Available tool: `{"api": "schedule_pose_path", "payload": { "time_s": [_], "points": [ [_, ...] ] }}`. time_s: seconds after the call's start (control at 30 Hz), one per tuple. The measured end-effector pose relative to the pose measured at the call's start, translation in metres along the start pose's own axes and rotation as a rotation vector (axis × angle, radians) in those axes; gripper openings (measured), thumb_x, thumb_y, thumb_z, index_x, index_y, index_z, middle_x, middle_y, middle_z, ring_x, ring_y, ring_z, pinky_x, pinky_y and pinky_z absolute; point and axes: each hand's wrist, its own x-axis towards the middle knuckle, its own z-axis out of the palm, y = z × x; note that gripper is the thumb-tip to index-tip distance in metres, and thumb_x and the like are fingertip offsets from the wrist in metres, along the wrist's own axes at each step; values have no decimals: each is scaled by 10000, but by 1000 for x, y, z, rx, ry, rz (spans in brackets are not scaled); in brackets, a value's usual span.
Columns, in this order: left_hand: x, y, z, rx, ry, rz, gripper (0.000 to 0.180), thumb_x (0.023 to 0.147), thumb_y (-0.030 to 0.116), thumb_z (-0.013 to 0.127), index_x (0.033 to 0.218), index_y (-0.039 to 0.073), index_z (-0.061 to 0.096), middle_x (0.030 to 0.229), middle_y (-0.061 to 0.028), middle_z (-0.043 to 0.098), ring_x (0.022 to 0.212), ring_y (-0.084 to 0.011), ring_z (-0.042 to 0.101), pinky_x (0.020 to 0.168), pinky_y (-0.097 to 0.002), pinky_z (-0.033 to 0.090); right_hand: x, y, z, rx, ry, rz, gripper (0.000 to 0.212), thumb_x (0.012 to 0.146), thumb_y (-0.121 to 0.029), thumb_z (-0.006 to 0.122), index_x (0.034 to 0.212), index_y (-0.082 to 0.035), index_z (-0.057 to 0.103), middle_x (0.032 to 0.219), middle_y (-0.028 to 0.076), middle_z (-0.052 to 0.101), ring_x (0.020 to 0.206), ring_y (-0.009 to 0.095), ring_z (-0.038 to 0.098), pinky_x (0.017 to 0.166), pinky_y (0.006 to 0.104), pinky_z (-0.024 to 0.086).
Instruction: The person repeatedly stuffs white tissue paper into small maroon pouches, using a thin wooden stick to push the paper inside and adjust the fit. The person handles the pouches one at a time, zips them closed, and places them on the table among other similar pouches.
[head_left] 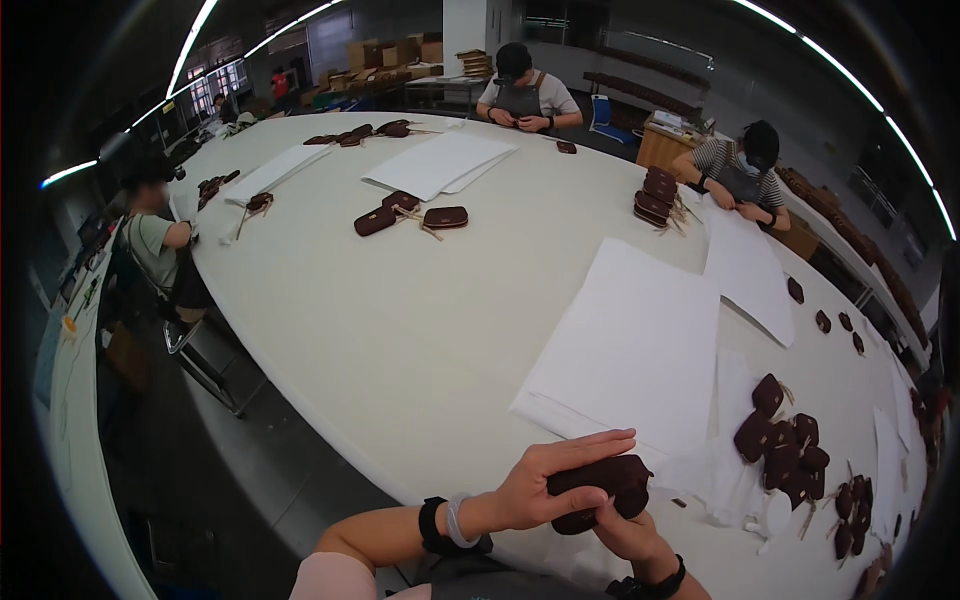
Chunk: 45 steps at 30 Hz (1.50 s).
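Observation:
Near the table's front edge I hold a small dark brown pouch (627, 478) just above the tabletop. My left hand (530, 487) grips it from the left, with straight fingers along its far side and the thumb across its near face. From below right my right hand (637, 540) holds it too, thumb tip against it; its other fingers are mostly hidden. Beyond my hands lie large white sheets (640, 340). To the right, a heap of similar brown pouches (780, 450) with pale cords rests beside crumpled white wrapping (733, 440).
A long pale table (350, 300) stretches away. Further pouches lie in groups: a stack (655, 197) at the far right and several (410, 214) near the middle. Co-workers sit or stand around the far and left edges. A metal stool (205, 360) stands at left.

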Motion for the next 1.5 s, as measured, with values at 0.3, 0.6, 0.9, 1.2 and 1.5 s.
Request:
{"api": "schedule_pose_path", "payload": {
  "time_s": [0.3,0.6,0.9,1.2,1.5],
  "points": [
    [5,-3,12,28,-96,29,704,977,245,670,1562,30,343,1533,-140,491,1353,-275,529,1156,-389,365,4,-26,-6,160,116,-48,472,1009,-288,640,1382,-36,496,1310,88,597,1209,240,591,1003,396,500],
    [-16,-8,-1,-118,19,-118,624,1085,483,374,1318,-68,555,1386,-248,585,1314,-322,562,1100,-416,445,9,-36,14,-106,68,78,245,957,-128,711,1121,54,715,1005,111,747,930,159,697,839,294,574],
    [-29,-13,4,-222,86,-179,610,1109,443,298,1209,-84,588,1353,-313,577,1266,-356,591,1032,-410,509,1,-15,18,299,-7,192,296,962,-209,716,1105,50,703,1040,105,720,972,184,690,865,347,583],
    [-47,-18,4,-46,94,-234,566,1114,412,310,1215,-45,630,1419,-277,541,1284,-319,574,1071,-413,467,1,-4,22,266,150,216,231,935,-140,738,1095,24,713,1016,94,725,921,183,701,825,328,591],
    [-54,-31,6,-241,199,-223,502,1122,353,326,1186,-28,647,1365,-226,605,1219,-265,611,1044,-362,472,-4,1,21,336,86,298,250,961,-151,715,1130,32,692,1114,102,692,978,168,668,841,317,560]
  ]
}}
